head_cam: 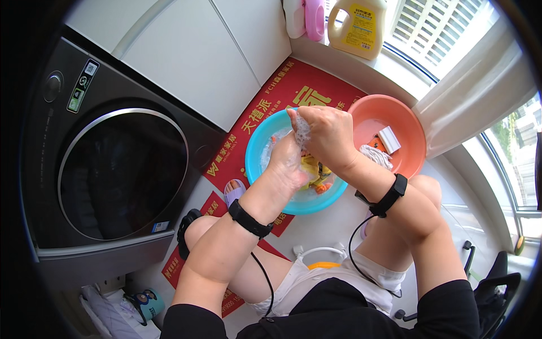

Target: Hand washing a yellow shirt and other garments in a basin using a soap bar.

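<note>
My left hand (284,154) and my right hand (328,131) are together over a blue plastic basin (253,169). White suds (302,129) cling between them and wet the left palm. The right hand is curled into a fist, and the left hand's fingers are mostly hidden behind it. Whatever is inside the hands cannot be seen. Below and between my wrists, a wet yellow item with orange ends (315,173), perhaps a soft toy, shows in the foamy water. Whether the hands grip it is unclear.
An orange basin (413,127) adjoins on the right, containing a white block (389,140), a white mop-like bundle (376,156) and an orange item (377,143). A front-loading washer (123,173) stands left. A detergent jug (358,27) sits on the sill. Red printed mats (271,99) cover some floor.
</note>
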`<state>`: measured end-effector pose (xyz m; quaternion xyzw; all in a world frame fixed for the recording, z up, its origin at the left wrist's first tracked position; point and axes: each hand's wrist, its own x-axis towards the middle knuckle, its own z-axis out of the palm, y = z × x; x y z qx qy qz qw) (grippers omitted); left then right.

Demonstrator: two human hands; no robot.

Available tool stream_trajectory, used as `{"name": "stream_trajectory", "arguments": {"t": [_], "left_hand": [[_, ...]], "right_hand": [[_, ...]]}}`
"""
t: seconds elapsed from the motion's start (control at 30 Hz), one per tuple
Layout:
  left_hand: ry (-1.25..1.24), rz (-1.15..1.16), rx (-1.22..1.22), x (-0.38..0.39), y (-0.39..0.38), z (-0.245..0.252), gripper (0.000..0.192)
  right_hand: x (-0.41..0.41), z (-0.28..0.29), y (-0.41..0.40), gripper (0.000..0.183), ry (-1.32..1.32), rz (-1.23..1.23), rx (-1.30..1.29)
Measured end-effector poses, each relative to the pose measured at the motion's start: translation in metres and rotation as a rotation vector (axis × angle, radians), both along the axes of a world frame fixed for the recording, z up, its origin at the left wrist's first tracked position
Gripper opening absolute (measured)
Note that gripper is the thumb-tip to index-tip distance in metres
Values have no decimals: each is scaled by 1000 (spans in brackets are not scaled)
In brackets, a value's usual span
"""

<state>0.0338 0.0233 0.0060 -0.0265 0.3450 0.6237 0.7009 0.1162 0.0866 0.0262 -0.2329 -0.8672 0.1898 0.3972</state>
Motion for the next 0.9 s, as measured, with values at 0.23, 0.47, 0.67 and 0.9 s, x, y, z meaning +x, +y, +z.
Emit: {"name": "stream_trajectory", "arguments": {"t": [0.23,0.47,0.67,0.9], "left_hand": [[103,-44,-33,10,5,13,42],[295,33,3,-11,6,30,33],[645,42,89,-33,5,33,25],[851,83,73,-24,9,26,26]], "right_hand": [[5,-3,22,31,-2,-27,-10],[16,-5,46,48,-1,99,-951],[34,4,57,40,-231,369,-1121],[30,-19,60,14,152,320,-1244]]}}
